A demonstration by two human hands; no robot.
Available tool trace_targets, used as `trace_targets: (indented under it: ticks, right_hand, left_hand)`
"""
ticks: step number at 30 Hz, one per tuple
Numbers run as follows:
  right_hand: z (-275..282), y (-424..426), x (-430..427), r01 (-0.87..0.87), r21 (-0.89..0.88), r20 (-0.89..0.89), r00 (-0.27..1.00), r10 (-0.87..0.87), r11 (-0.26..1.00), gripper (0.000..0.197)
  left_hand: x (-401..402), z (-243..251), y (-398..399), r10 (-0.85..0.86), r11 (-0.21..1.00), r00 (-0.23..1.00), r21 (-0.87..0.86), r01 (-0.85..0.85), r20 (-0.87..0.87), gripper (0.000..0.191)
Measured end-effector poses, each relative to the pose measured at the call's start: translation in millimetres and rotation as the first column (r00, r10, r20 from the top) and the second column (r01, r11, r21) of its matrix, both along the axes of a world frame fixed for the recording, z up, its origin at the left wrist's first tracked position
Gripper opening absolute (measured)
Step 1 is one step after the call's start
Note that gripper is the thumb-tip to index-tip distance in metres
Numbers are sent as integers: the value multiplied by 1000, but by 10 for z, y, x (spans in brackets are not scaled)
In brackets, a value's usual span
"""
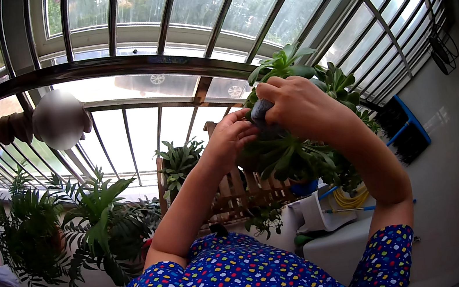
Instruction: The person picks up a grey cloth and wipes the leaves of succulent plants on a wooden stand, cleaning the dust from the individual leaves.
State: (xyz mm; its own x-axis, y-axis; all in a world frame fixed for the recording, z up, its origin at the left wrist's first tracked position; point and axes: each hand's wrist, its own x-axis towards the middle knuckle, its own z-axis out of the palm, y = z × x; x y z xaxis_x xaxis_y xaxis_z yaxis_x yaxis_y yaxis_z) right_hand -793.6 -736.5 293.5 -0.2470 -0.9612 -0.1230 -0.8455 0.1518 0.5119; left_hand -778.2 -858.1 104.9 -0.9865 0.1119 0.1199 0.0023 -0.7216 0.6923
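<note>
In front of me, my right hand (297,105) reaches over the top of a leafy succulent and grips a bunched grey-blue item (261,110), which looks like a cloth. Facing it from the left is my left hand (233,136), its fingers beside the grey item and the leaves. Whether those fingers pinch a leaf is hidden. Green rosettes of the succulent (284,63) rise behind my right hand. Broader, darker succulent leaves (286,157) spread below both hands, above a wooden slatted plant stand (240,190).
Metal window bars (117,64) run across the far side. Potted palms (105,227) and another potted plant (177,164) stand to the left. At the right are a blue-backed broom (414,128), a coiled yellow hose (351,197) and a white container (318,212).
</note>
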Motion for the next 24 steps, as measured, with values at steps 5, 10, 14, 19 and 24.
trace_targets:
  ticks: [5, 10, 14, 19, 24]
  right_hand:
    - [179, 117, -138, -35, -292, -98, 995, 7, 956, 18]
    - [265, 245, 20, 11, -296, -56, 998, -29, 955, 21]
    - [225, 296, 50, -7, -290, 14, 1000, 12, 957, 22]
    - [133, 258, 68, -55, -164, 38, 997, 62, 985, 22]
    - [83, 285, 63, 62, -46, 1, 998, -63, 997, 14]
  left_hand:
    - [175, 144, 6, -29, 990, 999, 142, 26, 18, 53]
    - [472, 162, 107, 161, 985, 985, 50, -164, 54, 62]
    - [587, 265, 184, -123, 988, 992, 96, 119, 33, 57]
    - [433, 324, 425, -167, 935, 984, 326, 138, 63, 46]
    - [431, 377, 469, -174, 834, 984, 527, 162, -27, 36]
